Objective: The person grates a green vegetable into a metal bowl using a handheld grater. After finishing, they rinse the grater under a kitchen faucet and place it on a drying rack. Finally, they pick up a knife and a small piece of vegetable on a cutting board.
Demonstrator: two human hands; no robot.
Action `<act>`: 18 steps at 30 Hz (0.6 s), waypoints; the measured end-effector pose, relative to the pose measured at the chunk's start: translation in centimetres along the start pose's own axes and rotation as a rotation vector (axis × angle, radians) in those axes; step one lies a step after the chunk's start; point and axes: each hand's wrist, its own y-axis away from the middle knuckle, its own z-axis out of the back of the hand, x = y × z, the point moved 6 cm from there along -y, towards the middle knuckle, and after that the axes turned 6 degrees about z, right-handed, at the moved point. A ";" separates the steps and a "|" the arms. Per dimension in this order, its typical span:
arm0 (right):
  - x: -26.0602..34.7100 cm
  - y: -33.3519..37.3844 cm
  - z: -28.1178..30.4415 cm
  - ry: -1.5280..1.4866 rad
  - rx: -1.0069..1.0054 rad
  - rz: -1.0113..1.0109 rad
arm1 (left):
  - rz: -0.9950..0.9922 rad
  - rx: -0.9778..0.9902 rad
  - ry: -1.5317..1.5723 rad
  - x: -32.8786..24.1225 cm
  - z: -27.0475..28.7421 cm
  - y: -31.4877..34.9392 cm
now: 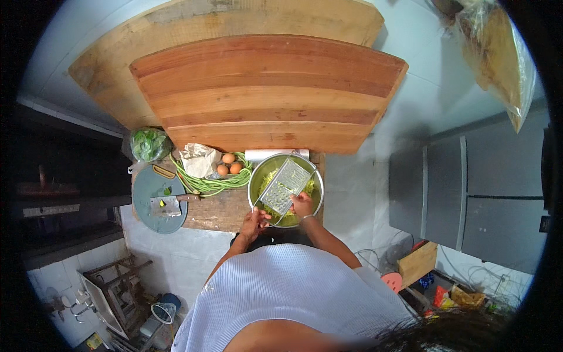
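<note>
In the head view, a metal grater (pixel 287 182) lay slantwise across the mouth of a metal bowl (pixel 321 190), its upper end near the far rim and its wire handle toward the person. The bowl stood at the right part of a wooden table (pixel 217 206), with pale green shreds (pixel 267 181) inside it, showing on both sides of the grater.

The left hand (pixel 253 224) had its grip clamped on the grater's wire handle at the near left rim. The right hand (pixel 303 205) was at the grater's lower right edge, its fingers bent toward the perforated face; whether its grip was closed on anything, I could not tell.

Left of the bowl lay a bundle of long green beans (pixel 205 186), curving around three brown eggs (pixel 229 158) and a crumpled pale bag (pixel 199 159). A white roll (pixel 258 155) lay just behind the bowl. At the table's left end, a cleaver (pixel 171 205) rested flat on a round grey-blue cutting board (pixel 143 190), near a clear bag of green leaves (pixel 149 145). Behind the table stood a broad reddish-brown wooden board (pixel 270 88).
</note>
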 end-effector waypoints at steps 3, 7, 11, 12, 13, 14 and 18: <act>2.3 1.0 -1.8 -0.111 0.069 0.117 | -0.075 0.000 0.003 -0.5 1.1 0.2; -0.6 0.1 -0.7 -0.064 0.028 0.103 | -0.020 -0.024 -0.033 0.4 1.4 -0.3; 1.0 1.3 -1.9 -0.145 0.075 0.114 | -0.094 -0.023 -0.117 -0.9 1.5 1.2; 0.9 1.1 -1.6 -0.064 0.070 0.199 | -0.046 -0.067 -0.095 -0.4 2.0 0.5; 0.0 1.3 -1.5 -0.035 0.060 0.111 | -0.072 -0.039 -0.083 -0.1 2.1 0.3; -0.4 0.7 -1.3 -0.007 0.047 0.042 | -0.077 -0.049 -0.121 -0.4 2.0 0.2; 0.1 0.9 -1.1 -0.024 0.055 0.148 | -0.087 -0.051 -0.134 -0.2 2.1 1.4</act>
